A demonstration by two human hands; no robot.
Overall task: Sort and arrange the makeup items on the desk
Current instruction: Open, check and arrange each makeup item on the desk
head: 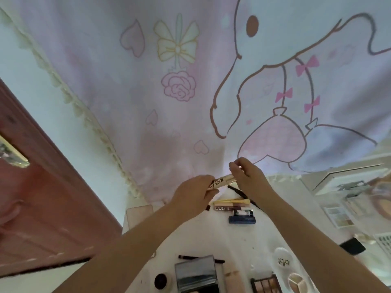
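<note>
Illumination is soft, diffuse and moderately bright; strong wide-angle distortion bends the edges, and the overall image is slightly blurred.

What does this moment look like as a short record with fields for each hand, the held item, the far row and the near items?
left hand: grips one end of the gold tube
right hand: fingers pinch the other end
held item: gold tube, above the white desk
far row: yellow stick, brown tube, dark blue case, lying side by side
near items: silver compact, eyeshadow palette, round dark pot
</note>
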